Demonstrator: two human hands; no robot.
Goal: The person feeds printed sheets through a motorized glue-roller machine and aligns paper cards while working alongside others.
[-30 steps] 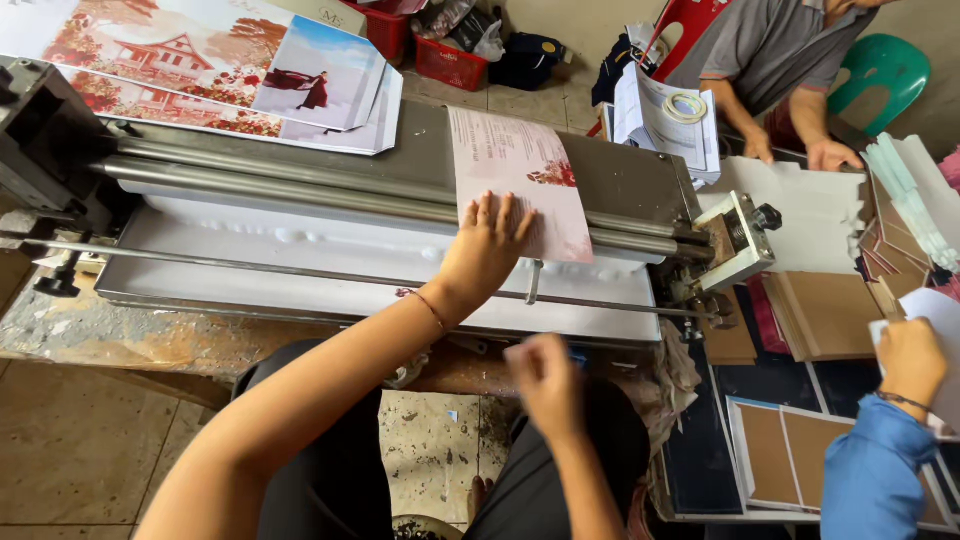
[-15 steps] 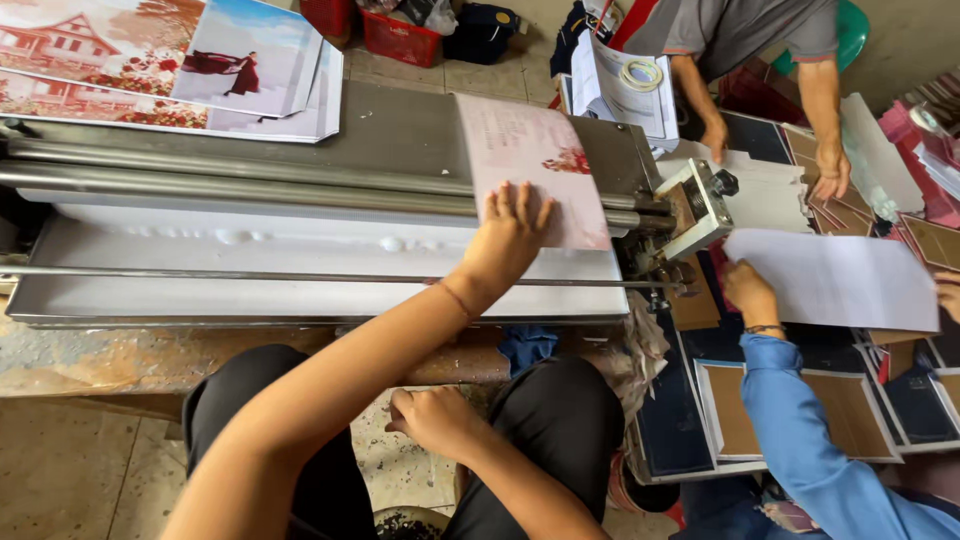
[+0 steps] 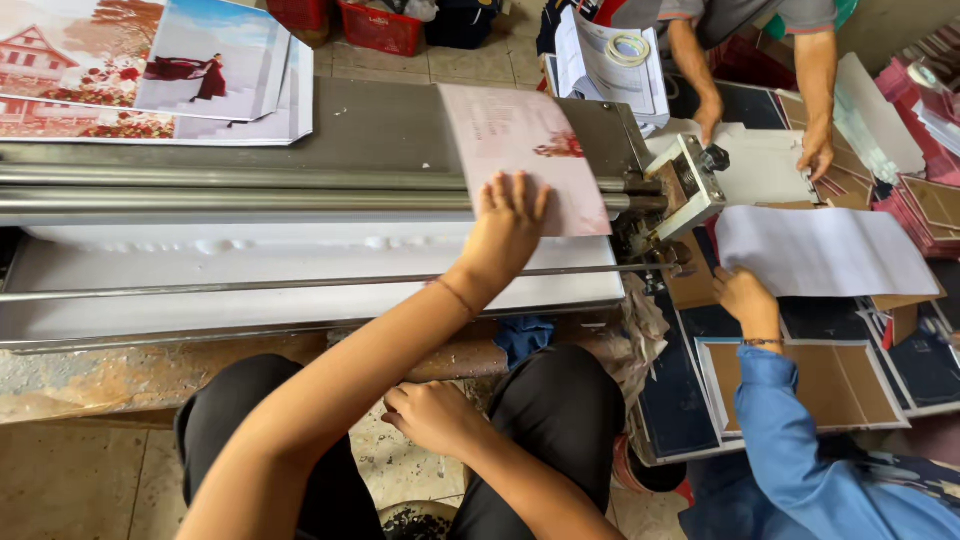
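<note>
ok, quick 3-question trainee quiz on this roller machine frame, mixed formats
1. True or false: the left hand presses on the pink printed sheet at the rollers.
2. Where is the right hand? A) on the rollers B) low between the knees, holding nothing visible C) on the white sheet
3. What colour is the sleeve of the co-worker touching the white sheet?

Key: 1 true; 2 B; 3 blue.
</note>
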